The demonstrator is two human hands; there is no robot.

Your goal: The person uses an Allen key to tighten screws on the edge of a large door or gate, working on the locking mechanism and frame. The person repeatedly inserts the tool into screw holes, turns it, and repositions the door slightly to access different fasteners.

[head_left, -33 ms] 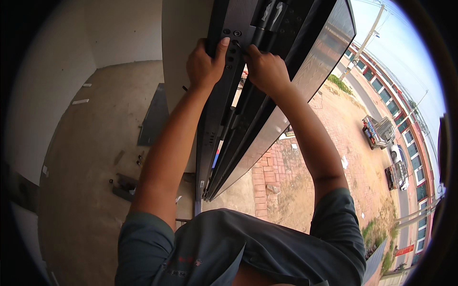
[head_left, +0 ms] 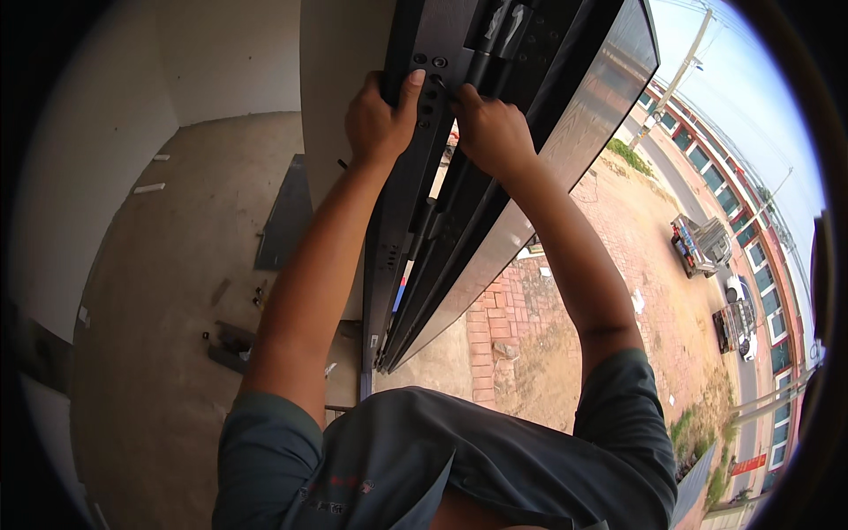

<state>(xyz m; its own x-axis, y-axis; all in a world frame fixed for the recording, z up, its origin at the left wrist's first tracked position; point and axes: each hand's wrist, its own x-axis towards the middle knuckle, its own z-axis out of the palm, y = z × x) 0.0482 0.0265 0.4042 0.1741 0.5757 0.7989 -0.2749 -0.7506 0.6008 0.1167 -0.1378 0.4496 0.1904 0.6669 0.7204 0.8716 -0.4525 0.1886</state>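
My left hand grips the dark metal frame near its top, fingers wrapped round the far edge and the thumb lying flat across the front face, just below two small screw holes. The frame stands upright in the doorway, straight ahead of me, running from my hands down to the floor.

My right hand sits just beside the left, on the inner side of the frame, fingers curled in together against the black hinge arm (whether they pinch anything small I cannot tell; the fingertips are hidden behind the knuckles).

To the right of the frame the door leaf swings outward, its grey ribbed face tilted toward the street.

Below on the concrete floor lie a dark flat panel and a few small bits of hardware, well apart from my hands. Outside, past the brick paving, two trucks are parked along a long building.
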